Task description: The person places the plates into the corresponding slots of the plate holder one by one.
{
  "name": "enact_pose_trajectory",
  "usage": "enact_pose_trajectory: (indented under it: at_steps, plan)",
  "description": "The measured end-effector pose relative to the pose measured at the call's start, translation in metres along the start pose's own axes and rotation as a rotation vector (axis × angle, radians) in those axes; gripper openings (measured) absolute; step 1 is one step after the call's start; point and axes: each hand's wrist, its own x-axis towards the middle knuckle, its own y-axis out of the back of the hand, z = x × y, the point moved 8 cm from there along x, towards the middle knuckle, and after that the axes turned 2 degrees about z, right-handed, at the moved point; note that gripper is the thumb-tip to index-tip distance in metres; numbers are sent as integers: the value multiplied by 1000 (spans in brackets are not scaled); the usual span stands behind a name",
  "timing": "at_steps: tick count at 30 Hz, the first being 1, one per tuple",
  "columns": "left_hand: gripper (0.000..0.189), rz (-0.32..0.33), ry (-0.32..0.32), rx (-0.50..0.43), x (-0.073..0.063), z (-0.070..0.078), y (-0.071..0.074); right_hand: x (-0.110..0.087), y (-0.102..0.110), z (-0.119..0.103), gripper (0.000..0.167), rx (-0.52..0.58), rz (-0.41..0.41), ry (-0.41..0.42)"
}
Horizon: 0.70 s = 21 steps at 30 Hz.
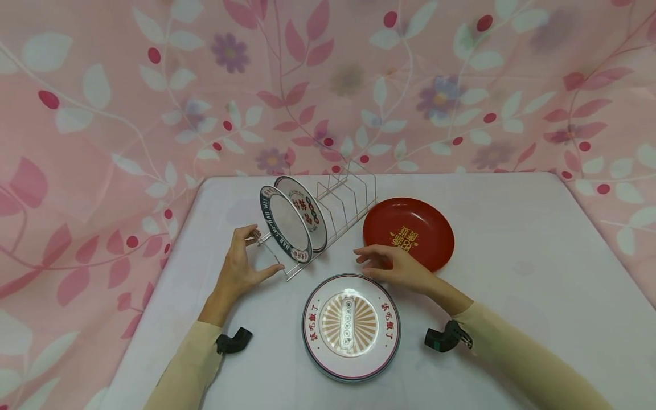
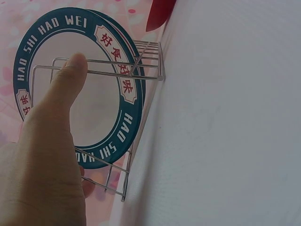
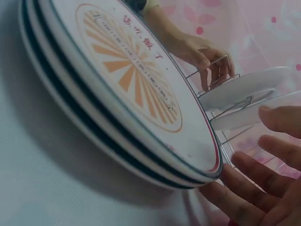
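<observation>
Left hand [image 1: 238,270] pinching wire plate rack [image 1: 342,230], right hand [image 1: 393,267] spread.
My left thumb and fingers straddle the rack's near end, fingertips partly hidden. Right fingers loose at the plate stack's [image 1: 351,327] far edge; can't tell contact. Racked front plate [image 1: 287,225] overlaps rear plate [image 1: 316,223]; right hand hides part of red tray [image 1: 430,228]. Forearms angle inward, cut off below.

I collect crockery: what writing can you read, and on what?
"HAO SHI HAO WEI" and "好食好味": teal-rimmed white round plate in silver wire rack.
"吃飯了", after a blurred character: white round sunburst plate.
Too small: the sunburst plate's central characters.
Unreadable: red characters, rack's other white plate.
Unreadable: yellow characters, glossy red plate.
</observation>
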Motion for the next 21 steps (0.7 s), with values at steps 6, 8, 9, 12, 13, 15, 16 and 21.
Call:
enact_pose_trajectory:
  at_steps: [6,8,9,12,13,15,16,21]
  plan:
    - [107,6,1,-13,0,0,0,-14,-5,-2,50,-97,-85,31]
    - [106,6,0,-23,0,0,0,-18,-5,-1,50,-114,-103,43]
    - [106,6,-2,-26,0,1,0,-20,-5,0,50,-117,-114,51]
    - [107,8,-3,-27,1,1,0,-24,-4,2,50,-136,-142,73]
    - [107,8,-3,-24,1,1,0,-25,-4,3,51,-137,-150,78]
    - [107,10,-5,-20,0,2,0,-26,-3,5,53,-145,-156,79]
    - [107,10,-5,-21,0,2,0,-27,-2,6,54,-151,-157,78]
    - [108,9,-9,-23,0,3,0,-28,-4,8,55,-226,-151,61]
